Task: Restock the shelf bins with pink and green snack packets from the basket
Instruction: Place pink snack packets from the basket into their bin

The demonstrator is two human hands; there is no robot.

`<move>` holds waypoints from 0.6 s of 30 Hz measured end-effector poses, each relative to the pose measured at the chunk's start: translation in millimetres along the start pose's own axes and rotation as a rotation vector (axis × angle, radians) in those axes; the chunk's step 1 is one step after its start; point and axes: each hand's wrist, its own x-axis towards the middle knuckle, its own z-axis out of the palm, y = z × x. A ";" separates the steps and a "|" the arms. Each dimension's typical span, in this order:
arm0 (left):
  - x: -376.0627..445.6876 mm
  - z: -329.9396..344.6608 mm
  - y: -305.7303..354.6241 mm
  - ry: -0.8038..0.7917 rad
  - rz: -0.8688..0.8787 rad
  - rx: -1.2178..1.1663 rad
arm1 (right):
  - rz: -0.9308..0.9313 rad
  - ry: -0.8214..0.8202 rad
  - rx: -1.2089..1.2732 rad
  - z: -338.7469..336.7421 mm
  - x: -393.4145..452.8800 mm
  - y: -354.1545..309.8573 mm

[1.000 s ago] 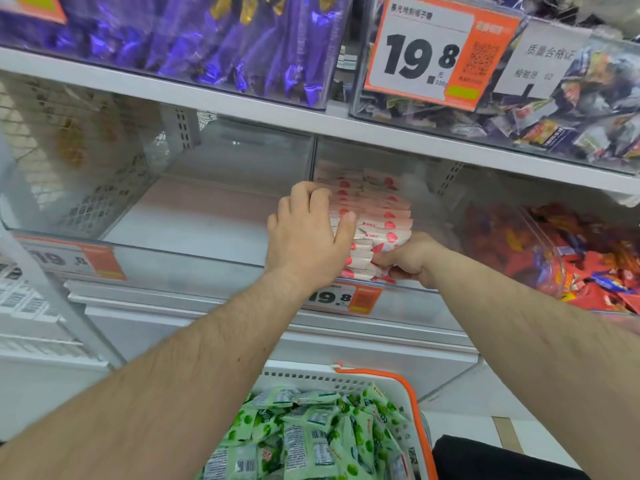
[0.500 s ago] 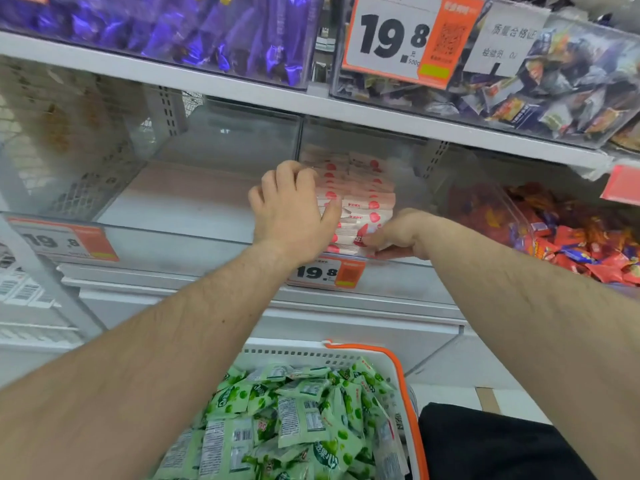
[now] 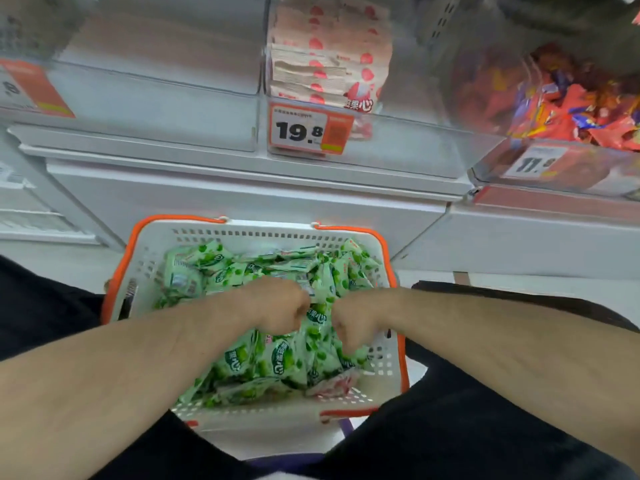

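Note:
A white basket with an orange rim (image 3: 242,233) sits between my knees, heaped with green snack packets (image 3: 277,358). One pink packet (image 3: 332,384) shows near its lower right corner. My left hand (image 3: 280,306) and my right hand (image 3: 349,327) are side by side in the middle of the heap, knuckles up, fingers curled down into the green packets and partly hidden by them. Above, a neat stack of pink snack packets (image 3: 322,46) stands in the clear middle shelf bin, with no hand near it.
A 19.8 price tag (image 3: 310,131) hangs on the middle bin's front. The clear bin to its left (image 3: 156,98) holds nothing visible. A bin of red and mixed sweets (image 3: 571,109) is at the right. My dark trouser legs (image 3: 485,427) flank the basket.
Both hands have left the pink stack in the shelf bin and dropped into the basket's green packets. My view has tilted down from the shelves to the basket.

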 end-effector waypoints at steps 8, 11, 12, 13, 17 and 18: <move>6.4 12.2 0.3 -0.116 -0.056 -0.278 | -0.073 -0.123 -0.388 53.9 57.7 -38.1; 6.9 13.1 -7.1 -0.216 -0.075 -0.403 | -0.059 -0.089 -0.271 30.2 53.5 -24.2; 7.5 13.9 -8.6 -0.239 -0.080 -0.462 | -0.036 -0.048 -0.146 17.7 49.8 -14.2; 8.6 14.8 -9.8 -0.247 -0.087 -0.546 | -0.027 0.000 0.004 4.3 44.3 -2.7; 15.0 9.7 -10.1 -0.144 -0.116 -0.976 | 0.008 0.154 0.739 -27.1 18.4 33.5; 16.6 6.2 -10.6 -0.118 -0.126 -1.043 | 0.002 0.162 0.880 -29.7 13.6 37.5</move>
